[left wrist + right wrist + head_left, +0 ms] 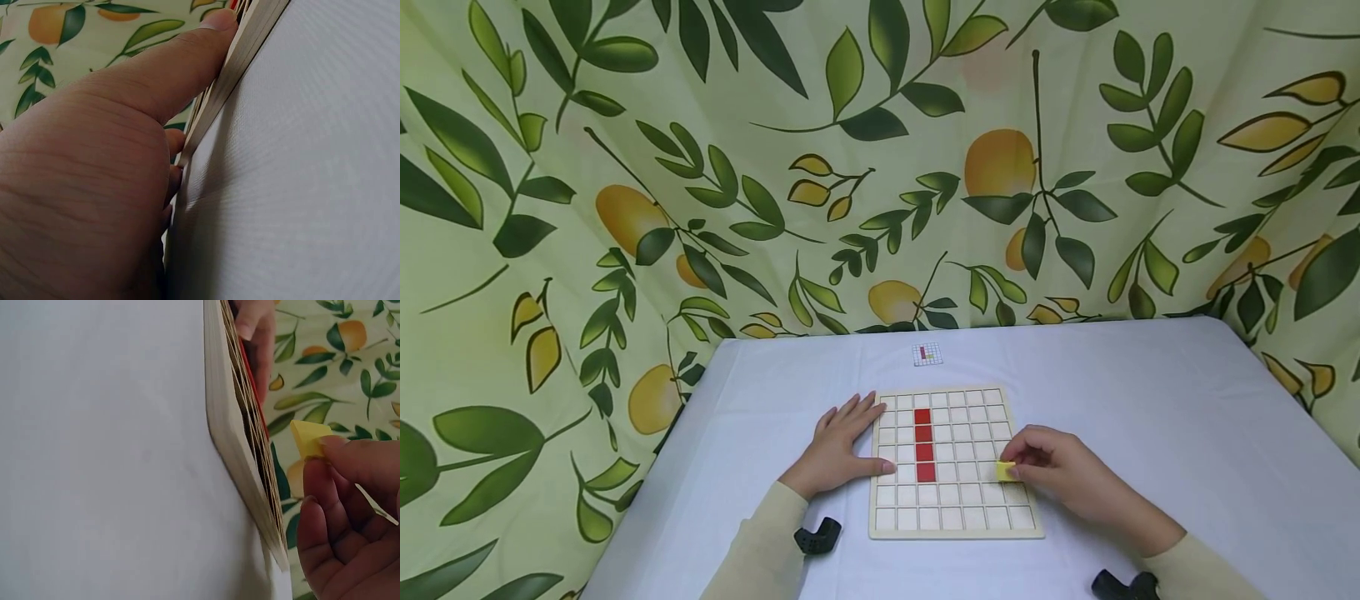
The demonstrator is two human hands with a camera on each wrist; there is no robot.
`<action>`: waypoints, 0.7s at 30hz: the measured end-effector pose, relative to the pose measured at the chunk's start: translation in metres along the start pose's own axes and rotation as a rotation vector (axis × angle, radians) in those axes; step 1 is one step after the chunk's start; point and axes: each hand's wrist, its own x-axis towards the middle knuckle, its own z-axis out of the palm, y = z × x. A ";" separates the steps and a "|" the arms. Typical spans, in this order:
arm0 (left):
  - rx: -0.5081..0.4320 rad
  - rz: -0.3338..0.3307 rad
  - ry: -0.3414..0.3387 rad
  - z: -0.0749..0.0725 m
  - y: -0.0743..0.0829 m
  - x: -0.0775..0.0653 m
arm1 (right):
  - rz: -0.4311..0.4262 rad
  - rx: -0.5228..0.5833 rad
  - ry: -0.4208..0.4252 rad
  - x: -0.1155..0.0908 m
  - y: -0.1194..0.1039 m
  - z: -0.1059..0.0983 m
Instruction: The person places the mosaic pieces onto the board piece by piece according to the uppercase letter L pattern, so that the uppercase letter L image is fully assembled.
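A pale wooden grid board (955,534) lies on the white table, divided into many square cells. Several red squares (924,451) fill part of one column left of the board's middle; I cannot tell whether they are one piece. My left hand (842,450) rests at the board's left edge, fingers spread, with fingertips and thumb touching the frame. Between thumb and fingers, my right hand (1060,467) pinches a small yellow tile (1006,472) over the right side of the board. The right wrist view shows the yellow tile (309,439) held above the board surface.
A small card (927,354) with a printed grid pattern lies on the table behind the board. Black wrist devices (817,536) sit near both sleeves. A leaf-and-fruit patterned curtain (850,167) hangs along the table's (1150,392) back and sides.
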 end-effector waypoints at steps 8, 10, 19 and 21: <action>-0.001 -0.003 0.003 0.000 0.000 0.000 | 0.007 -0.012 -0.024 0.019 -0.009 0.027; 0.002 0.000 0.004 0.000 -0.001 0.000 | 0.005 -0.032 -0.022 0.023 -0.009 0.033; 0.002 0.005 0.003 0.001 -0.002 0.000 | -0.016 -0.076 -0.015 0.037 -0.010 0.052; 0.001 0.005 0.005 0.001 -0.002 0.000 | -0.011 -0.096 -0.013 0.038 -0.011 0.055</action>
